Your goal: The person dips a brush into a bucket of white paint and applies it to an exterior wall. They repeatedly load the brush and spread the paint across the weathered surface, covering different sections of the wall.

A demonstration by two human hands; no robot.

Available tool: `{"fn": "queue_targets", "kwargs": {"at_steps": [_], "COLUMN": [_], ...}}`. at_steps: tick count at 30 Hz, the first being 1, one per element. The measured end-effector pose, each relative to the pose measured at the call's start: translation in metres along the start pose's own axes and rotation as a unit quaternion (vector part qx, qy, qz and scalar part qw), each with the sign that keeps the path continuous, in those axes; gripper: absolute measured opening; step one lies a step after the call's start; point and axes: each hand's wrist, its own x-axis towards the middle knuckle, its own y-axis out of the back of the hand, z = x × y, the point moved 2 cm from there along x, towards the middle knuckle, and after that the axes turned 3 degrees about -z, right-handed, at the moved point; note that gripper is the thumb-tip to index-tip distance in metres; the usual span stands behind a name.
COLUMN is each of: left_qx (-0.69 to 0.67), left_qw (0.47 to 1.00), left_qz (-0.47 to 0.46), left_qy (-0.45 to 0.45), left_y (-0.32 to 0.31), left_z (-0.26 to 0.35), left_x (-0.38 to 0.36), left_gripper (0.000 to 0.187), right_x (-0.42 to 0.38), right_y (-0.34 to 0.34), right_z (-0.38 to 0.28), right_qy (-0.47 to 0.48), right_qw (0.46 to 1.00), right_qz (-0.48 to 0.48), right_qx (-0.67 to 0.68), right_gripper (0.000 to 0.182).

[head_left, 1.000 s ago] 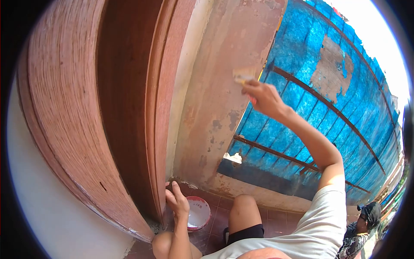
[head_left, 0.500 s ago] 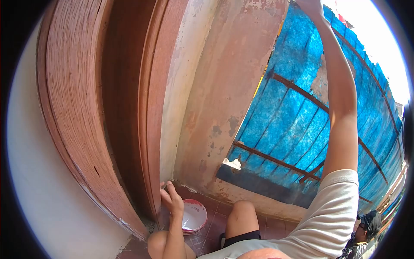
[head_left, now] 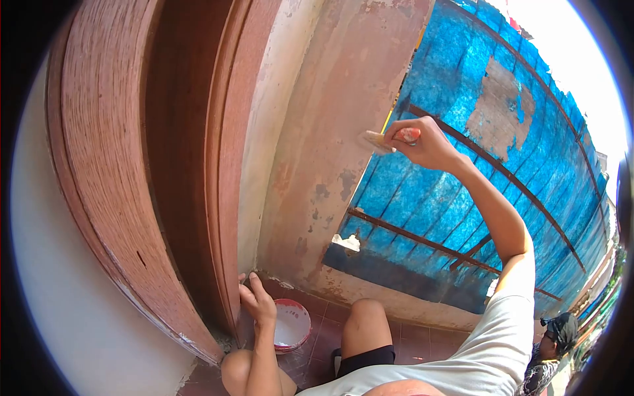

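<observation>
My right hand [head_left: 422,142] is closed round the orange handle of a paintbrush [head_left: 378,140]. The bristles meet the edge of the worn, pinkish wall [head_left: 330,125], beside the blue sheeting. Low down, my left hand [head_left: 258,299] rests by the foot of the wooden door frame [head_left: 228,198], fingers partly spread, with nothing visible in it. Just right of that hand, a red-rimmed bucket [head_left: 291,325] holds white paint and stands on the tiled floor.
Blue sheeting [head_left: 422,198] on rusty metal bars spans the right side. A wooden door panel [head_left: 105,132] stands at left, beside a white wall [head_left: 59,264]. Another person [head_left: 558,336] with a dark head covering is at lower right.
My right hand has come down from the top edge of the view to the middle of the wall's edge, and the brush now shows. My left hand stays near the frame.
</observation>
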Motion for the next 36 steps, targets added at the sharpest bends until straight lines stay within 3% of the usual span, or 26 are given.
{"fn": "queue_targets", "kwargs": {"at_steps": [3, 5, 6, 8, 10, 13, 16, 21, 24, 27, 31, 33, 35, 36], "left_qx": [0.006, 0.012, 0.014, 0.019, 0.022, 0.02, 0.028, 0.031, 0.016, 0.009, 0.012, 0.023, 0.032, 0.034], "left_qw": [1.0, 1.0, 1.0, 1.0, 1.0, 1.0, 1.0, 0.999, 1.0, 1.0, 1.0, 1.0, 0.999, 0.999], "left_qz": [0.0, 0.001, 0.003, 0.01, 0.008, 0.011, 0.003, -0.013, -0.014, -0.023, -0.017, -0.013, -0.013, -0.013], "left_qy": [-0.001, -0.005, -0.008, -0.01, -0.006, -0.003, -0.006, 0.011, 0.008, 0.015, 0.015, 0.01, 0.007, 0.007], "left_y": [0.0, 0.0, 0.0, 0.0, 0.0, 0.0, 0.001, 0.002, 0.002, 0.003, 0.002, 0.002, 0.003, 0.003], "left_z": [0.002, 0.002, 0.001, -0.001, -0.003, -0.009, -0.004, -0.001, -0.002, -0.002, 0.0, -0.004, -0.006, -0.004], "left_x": [-0.001, 0.0, 0.0, 0.001, 0.002, 0.001, 0.002, 0.001, 0.001, 0.001, 0.002, 0.001, 0.002, 0.002], "left_gripper": [0.035, 0.035, 0.035, 0.034, 0.034, 0.034, 0.034, 0.036, 0.037, 0.038, 0.037, 0.037, 0.037, 0.037], "right_x": [0.029, 0.057, 0.07, 0.09, 0.098, 0.104, 0.117, 0.077, 0.04, 0.043, 0.09, 0.11, 0.116, 0.116], "right_y": [0.032, 0.076, 0.106, 0.162, 0.2, 0.197, 0.187, 0.099, 0.066, 0.081, 0.158, 0.189, 0.204, 0.208], "right_z": [0.028, 0.059, 0.073, 0.089, 0.075, 0.036, 0.054, 0.053, 0.018, 0.025, 0.078, 0.068, 0.05, 0.043], "right_qy": [-0.009, 0.009, -0.029, 0.071, 0.063, 0.169, 0.236, 0.086, 0.085, 0.006, -0.007, 0.234, 0.166, 0.125], "right_qw": [0.99, 0.988, 0.983, 0.971, 0.935, 0.843, 0.801, 0.903, 0.952, 0.982, 0.963, 0.93, 0.907, 0.867], "right_qz": [0.002, 0.139, 0.159, 0.215, 0.314, 0.477, 0.484, 0.328, 0.23, 0.185, 0.268, 0.22, 0.386, 0.457], "right_qx": [0.138, 0.064, 0.087, 0.079, -0.155, -0.184, -0.261, -0.264, -0.182, -0.048, -0.027, 0.181, -0.039, -0.152], "right_gripper": [0.011, 0.011, 0.008, 0.009, 0.01, 0.005, 0.005, 0.013, 0.01, 0.009, 0.012, 0.004, 0.007, 0.01]}}
